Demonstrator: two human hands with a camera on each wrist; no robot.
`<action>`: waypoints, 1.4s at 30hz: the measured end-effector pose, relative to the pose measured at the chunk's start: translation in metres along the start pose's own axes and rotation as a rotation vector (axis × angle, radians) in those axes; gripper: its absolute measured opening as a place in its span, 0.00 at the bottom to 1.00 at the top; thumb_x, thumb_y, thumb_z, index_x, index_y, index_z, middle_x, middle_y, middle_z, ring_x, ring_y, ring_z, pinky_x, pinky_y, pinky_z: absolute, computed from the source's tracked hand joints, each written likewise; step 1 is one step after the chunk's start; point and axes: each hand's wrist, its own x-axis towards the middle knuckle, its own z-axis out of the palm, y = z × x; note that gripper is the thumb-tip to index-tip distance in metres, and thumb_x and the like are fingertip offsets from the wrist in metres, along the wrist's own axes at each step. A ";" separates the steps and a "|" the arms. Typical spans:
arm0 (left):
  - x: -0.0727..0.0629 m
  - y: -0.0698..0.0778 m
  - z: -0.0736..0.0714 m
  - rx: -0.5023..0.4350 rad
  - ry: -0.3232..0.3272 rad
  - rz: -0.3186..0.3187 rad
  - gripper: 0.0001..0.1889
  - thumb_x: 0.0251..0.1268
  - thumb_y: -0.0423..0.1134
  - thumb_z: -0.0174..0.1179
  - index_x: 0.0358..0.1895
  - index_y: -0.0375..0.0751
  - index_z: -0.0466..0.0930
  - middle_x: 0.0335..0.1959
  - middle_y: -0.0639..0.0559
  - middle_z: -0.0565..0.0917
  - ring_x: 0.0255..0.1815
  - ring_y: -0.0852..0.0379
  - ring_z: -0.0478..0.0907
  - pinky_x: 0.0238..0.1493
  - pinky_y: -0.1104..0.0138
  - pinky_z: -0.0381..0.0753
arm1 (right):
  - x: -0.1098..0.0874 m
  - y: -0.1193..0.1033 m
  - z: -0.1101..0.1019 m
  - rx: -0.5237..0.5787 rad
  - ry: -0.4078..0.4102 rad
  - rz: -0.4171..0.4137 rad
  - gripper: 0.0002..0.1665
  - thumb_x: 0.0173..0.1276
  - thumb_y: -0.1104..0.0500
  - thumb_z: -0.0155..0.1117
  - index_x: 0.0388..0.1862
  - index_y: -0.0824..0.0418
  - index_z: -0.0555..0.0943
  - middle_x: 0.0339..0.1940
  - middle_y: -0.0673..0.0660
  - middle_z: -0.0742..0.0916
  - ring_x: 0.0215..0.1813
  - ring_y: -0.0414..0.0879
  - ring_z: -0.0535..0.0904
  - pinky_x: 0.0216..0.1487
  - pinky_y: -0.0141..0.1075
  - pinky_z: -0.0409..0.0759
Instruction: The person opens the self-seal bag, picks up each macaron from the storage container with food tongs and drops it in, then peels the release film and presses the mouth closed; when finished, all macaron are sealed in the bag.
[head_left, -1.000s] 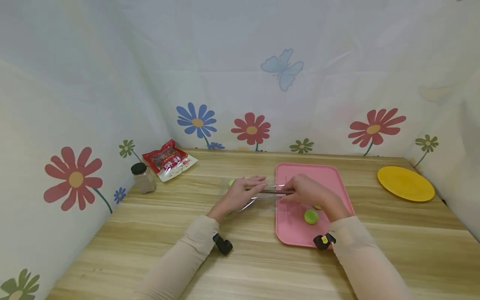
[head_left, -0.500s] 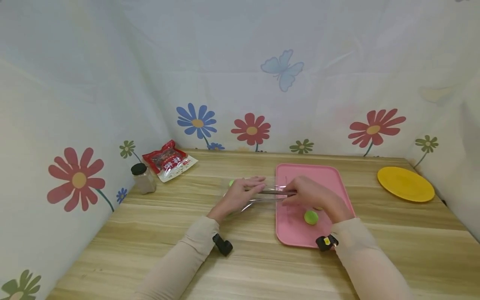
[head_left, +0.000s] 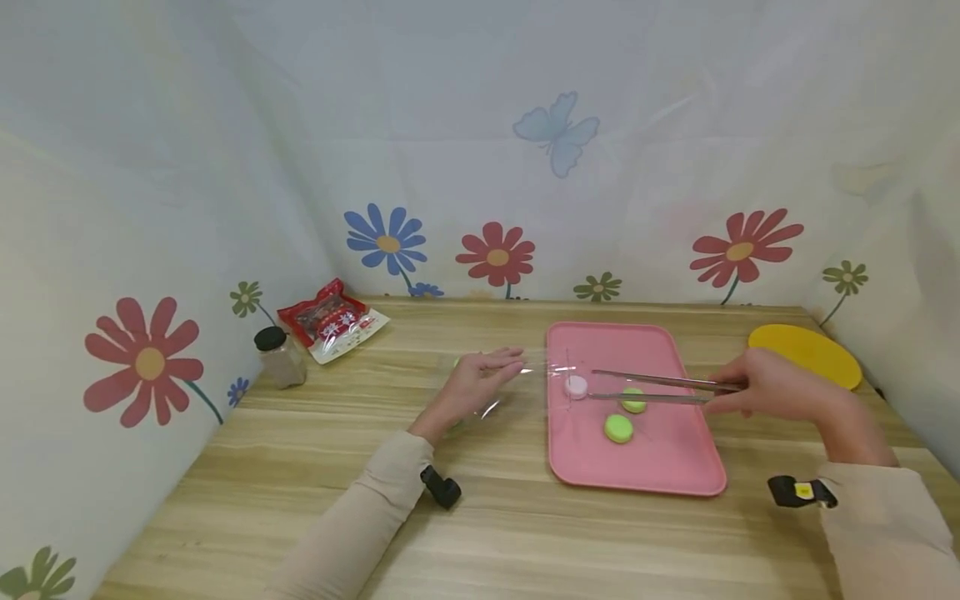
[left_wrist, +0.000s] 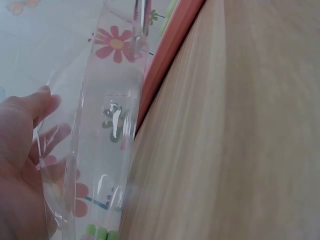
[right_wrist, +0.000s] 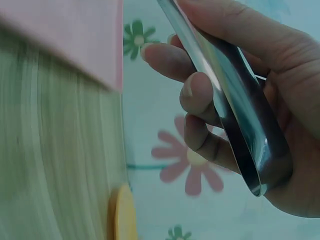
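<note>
Apparently, the step in hand is shifting small cookies with the tongs (head_left: 675, 381) between the pink tray (head_left: 637, 471) and the clear box (left_wrist: 102, 150), though which way they travel cannot be told from this moment. The right hand (head_left: 783, 392) grips the tongs by the hinge end, beside the tray's right edge, with the yellow plate (head_left: 817, 350) just behind. The left hand (head_left: 480, 387) lies at the box with fingers extended and relaxed, some of them seen through its clear flap (left_wrist: 65, 100).

Lengthwise, the tongs run roughly side to side in the head view, tips pointing left over the tray, hinge in the right palm. Their arms spread toward the tips, with nothing pinched. One arm crosses in front of the farther green cookie (head_left: 634, 407) and ends just beside the pink cookie (head_left: 576, 387); whether that one lies on the tray or inside the box is unclear. The nearer green cookie (head_left: 618, 429) sits on the tray.

Probably the next move calls for lining up the tips around one cookie, then squeezing gently.
</note>
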 end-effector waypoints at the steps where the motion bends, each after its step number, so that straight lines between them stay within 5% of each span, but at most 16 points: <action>1: 0.000 -0.001 -0.001 -0.004 0.002 0.005 0.17 0.73 0.49 0.61 0.57 0.47 0.86 0.63 0.58 0.80 0.72 0.56 0.67 0.72 0.59 0.64 | -0.006 0.007 -0.003 -0.019 0.005 0.006 0.18 0.61 0.49 0.76 0.43 0.60 0.89 0.17 0.46 0.79 0.20 0.41 0.72 0.22 0.31 0.71; 4: 0.001 -0.003 -0.002 -0.012 0.001 0.023 0.19 0.73 0.51 0.60 0.58 0.44 0.85 0.64 0.56 0.80 0.73 0.49 0.67 0.73 0.56 0.64 | -0.018 0.021 -0.010 -0.066 0.018 0.025 0.18 0.60 0.49 0.76 0.42 0.60 0.89 0.14 0.45 0.76 0.18 0.40 0.70 0.21 0.30 0.67; 11: -0.001 -0.002 -0.003 -0.002 -0.009 0.007 0.22 0.73 0.52 0.59 0.59 0.41 0.84 0.65 0.56 0.79 0.72 0.59 0.66 0.73 0.58 0.64 | -0.029 0.037 -0.013 -0.044 -0.060 0.091 0.20 0.60 0.50 0.76 0.44 0.64 0.89 0.15 0.47 0.77 0.18 0.41 0.71 0.25 0.31 0.69; 18: 0.000 -0.003 0.000 -0.018 -0.007 0.014 0.20 0.73 0.50 0.61 0.59 0.42 0.84 0.64 0.55 0.79 0.73 0.54 0.66 0.73 0.57 0.64 | -0.033 0.045 -0.011 -0.041 -0.053 0.116 0.23 0.60 0.50 0.76 0.46 0.66 0.88 0.15 0.47 0.79 0.18 0.44 0.74 0.26 0.31 0.70; 27: 0.000 -0.001 0.000 0.017 -0.005 0.029 0.19 0.73 0.49 0.61 0.58 0.42 0.85 0.63 0.57 0.80 0.72 0.57 0.66 0.75 0.54 0.58 | -0.037 0.030 -0.017 -0.098 0.092 0.018 0.16 0.61 0.49 0.76 0.42 0.58 0.90 0.13 0.44 0.74 0.19 0.40 0.70 0.24 0.31 0.68; 31: 0.000 0.001 -0.001 0.043 0.007 0.046 0.17 0.73 0.49 0.61 0.57 0.46 0.86 0.62 0.59 0.81 0.73 0.57 0.66 0.77 0.50 0.52 | -0.027 0.012 -0.012 -0.118 0.122 -0.022 0.21 0.61 0.45 0.75 0.45 0.57 0.90 0.15 0.43 0.75 0.20 0.38 0.70 0.24 0.31 0.69; 36: 0.000 0.002 0.000 0.051 0.022 0.067 0.17 0.72 0.48 0.61 0.57 0.46 0.86 0.61 0.58 0.82 0.72 0.54 0.67 0.77 0.47 0.50 | -0.004 -0.008 0.002 -0.049 0.060 -0.104 0.22 0.62 0.42 0.73 0.48 0.54 0.90 0.14 0.41 0.73 0.18 0.36 0.68 0.20 0.29 0.66; 42: -0.001 0.005 0.000 0.053 0.024 0.095 0.17 0.72 0.46 0.62 0.56 0.42 0.86 0.61 0.53 0.82 0.72 0.51 0.68 0.77 0.45 0.48 | 0.021 -0.027 0.013 -0.014 0.030 -0.135 0.17 0.62 0.41 0.72 0.41 0.50 0.89 0.16 0.42 0.74 0.19 0.37 0.66 0.20 0.29 0.64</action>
